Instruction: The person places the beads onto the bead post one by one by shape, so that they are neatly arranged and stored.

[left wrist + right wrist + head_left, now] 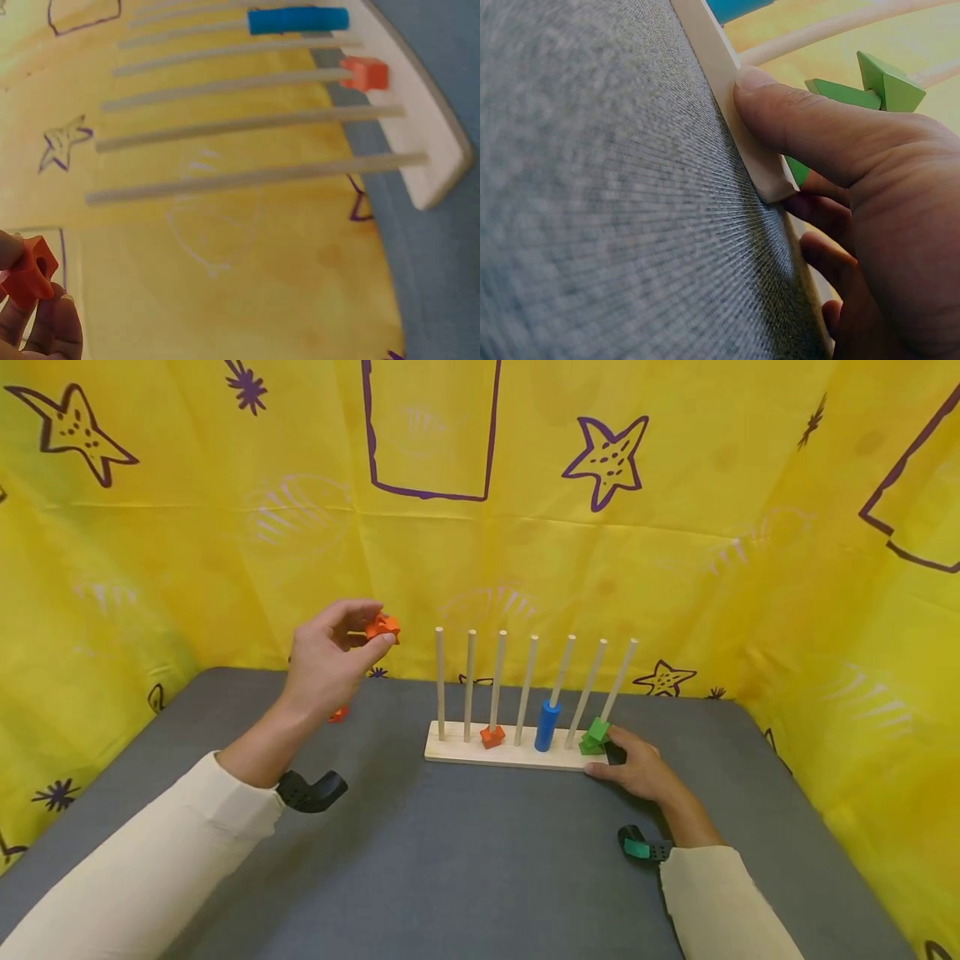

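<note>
A wooden base (457,749) with several upright pegs stands on the grey table. My left hand (333,656) is raised left of the pegs and pinches an orange star-shaped bead (382,627) (28,274) between thumb and fingertips. Another orange bead (492,737) (366,73) sits low on the third peg, a blue cylinder (547,726) (298,19) on the fifth, and green pieces (596,735) (881,82) at the right end. My right hand (637,768) grips the base's right end, thumb (795,112) pressed on its front edge (727,82).
A small orange piece (338,714) lies on the table behind my left wrist. Yellow patterned cloth (675,552) walls in the table at the back and both sides. The grey tabletop (480,860) stretches toward me in front of the peg base.
</note>
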The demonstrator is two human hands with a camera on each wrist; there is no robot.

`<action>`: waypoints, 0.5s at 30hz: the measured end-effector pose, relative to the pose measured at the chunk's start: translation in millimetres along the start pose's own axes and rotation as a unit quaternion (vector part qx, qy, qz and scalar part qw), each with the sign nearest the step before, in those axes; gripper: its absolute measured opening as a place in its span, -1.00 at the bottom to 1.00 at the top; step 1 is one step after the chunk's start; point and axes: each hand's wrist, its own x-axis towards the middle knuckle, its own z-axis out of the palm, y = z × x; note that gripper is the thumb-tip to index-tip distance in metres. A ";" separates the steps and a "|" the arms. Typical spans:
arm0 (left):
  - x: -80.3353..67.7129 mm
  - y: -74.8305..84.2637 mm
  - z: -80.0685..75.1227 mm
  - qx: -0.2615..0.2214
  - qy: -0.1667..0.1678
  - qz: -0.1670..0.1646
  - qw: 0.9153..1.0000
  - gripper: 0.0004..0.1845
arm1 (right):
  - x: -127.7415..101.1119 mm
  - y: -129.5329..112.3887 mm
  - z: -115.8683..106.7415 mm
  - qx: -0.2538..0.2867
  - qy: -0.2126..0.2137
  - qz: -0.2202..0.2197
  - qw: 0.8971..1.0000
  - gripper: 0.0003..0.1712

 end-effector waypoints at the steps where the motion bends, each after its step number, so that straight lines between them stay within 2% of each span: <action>1: 2.7 4.0 3.1 -0.005 -0.002 0.005 1.000 -0.64 | 0.1 0.0 -0.3 0.000 0.001 0.000 1.000 -0.02; 7: 15.2 23.9 24.4 -0.025 -0.013 0.025 0.999 -0.67 | -0.4 -1.2 -2.8 -0.007 0.001 -0.002 1.000 -0.02; 15: 27.0 34.3 55.3 -0.045 -0.040 0.014 0.998 -0.68 | -0.2 -3.0 -0.5 -0.007 -0.005 0.003 1.000 -0.02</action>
